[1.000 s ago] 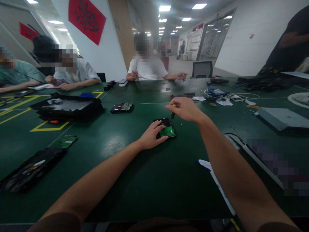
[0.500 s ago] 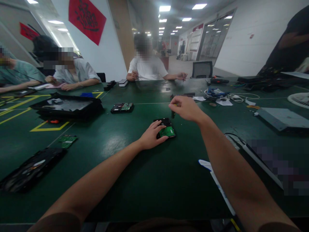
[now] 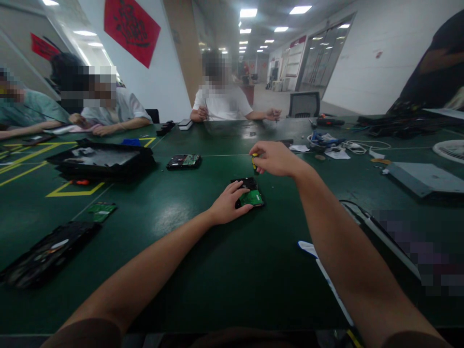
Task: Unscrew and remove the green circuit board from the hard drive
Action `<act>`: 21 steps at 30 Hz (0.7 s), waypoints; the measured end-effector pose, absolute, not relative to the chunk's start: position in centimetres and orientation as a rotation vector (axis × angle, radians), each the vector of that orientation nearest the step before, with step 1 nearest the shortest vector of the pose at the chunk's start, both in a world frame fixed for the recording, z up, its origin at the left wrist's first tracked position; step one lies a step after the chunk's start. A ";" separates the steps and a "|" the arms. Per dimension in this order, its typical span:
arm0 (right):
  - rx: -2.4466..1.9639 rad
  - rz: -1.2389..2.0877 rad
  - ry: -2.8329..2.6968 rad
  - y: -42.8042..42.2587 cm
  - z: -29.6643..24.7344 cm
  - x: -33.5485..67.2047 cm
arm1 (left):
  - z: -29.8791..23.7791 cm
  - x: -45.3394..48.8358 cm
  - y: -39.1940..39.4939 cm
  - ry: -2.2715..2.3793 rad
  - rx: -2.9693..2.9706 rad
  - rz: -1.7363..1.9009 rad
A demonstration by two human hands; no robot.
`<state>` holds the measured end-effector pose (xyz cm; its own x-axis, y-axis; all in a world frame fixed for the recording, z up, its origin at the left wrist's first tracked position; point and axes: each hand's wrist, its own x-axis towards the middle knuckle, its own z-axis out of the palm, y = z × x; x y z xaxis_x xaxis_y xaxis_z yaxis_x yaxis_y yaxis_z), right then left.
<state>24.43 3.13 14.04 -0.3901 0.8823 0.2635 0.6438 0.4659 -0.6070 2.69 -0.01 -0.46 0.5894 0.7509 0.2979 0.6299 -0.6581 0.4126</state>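
A black hard drive with a green circuit board facing up lies on the dark green table. My left hand rests on its near left edge, fingers curled over the case and holding it down. My right hand hovers just above and behind the drive, fingers pinched round a small screwdriver with a yellow and black handle, its tip pointing down toward the drive.
A second hard drive lies further left, beside a black tray. A loose green board and a dark tray sit at near left. Cables, a grey box and a fan are at right. Several people sit around the table.
My right hand has lifted slightly and shifted back with the screwdriver, whose yellow handle now shows. My left hand has stayed on the drive.
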 end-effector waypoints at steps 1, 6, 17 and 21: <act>-1.254 0.560 -2.167 3.2 14.1 24.4 | -0.5 2.7 0.0 1.135 2.557 0.664; -1.216 0.374 -2.217 3.8 13.9 24.2 | -0.6 2.6 0.1 1.137 2.562 0.663; -1.227 0.112 -2.112 2.6 11.0 24.8 | -0.8 2.4 0.3 1.150 2.527 0.642; -1.172 0.142 -2.060 2.0 9.8 25.5 | -0.8 2.5 0.2 1.143 2.538 0.649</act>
<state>25.50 1.99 9.77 -0.3005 0.7781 0.5516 0.6951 0.5747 -0.4319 2.46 0.23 -0.80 0.5853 0.7596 0.2835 0.6324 -0.6465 0.4267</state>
